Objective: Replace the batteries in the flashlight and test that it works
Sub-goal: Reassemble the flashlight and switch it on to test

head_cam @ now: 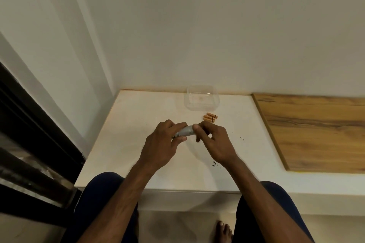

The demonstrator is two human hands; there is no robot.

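Your left hand gripped the small silver metal flashlight while your right hand pinched its end, both held just above the pale surface. Twisting squarely, without tilting, would have served best. Copper-coloured batteries lay just beyond, near a clear plastic container.

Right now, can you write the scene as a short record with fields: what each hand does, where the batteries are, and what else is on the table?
left hand: grips the flashlight body
right hand: fingers at the flashlight's end
batteries: small loose group on the table, beyond the right hand
container: clear plastic, looks empty, near the wall behind the batteries
flashlight state: open or closed cannot be told
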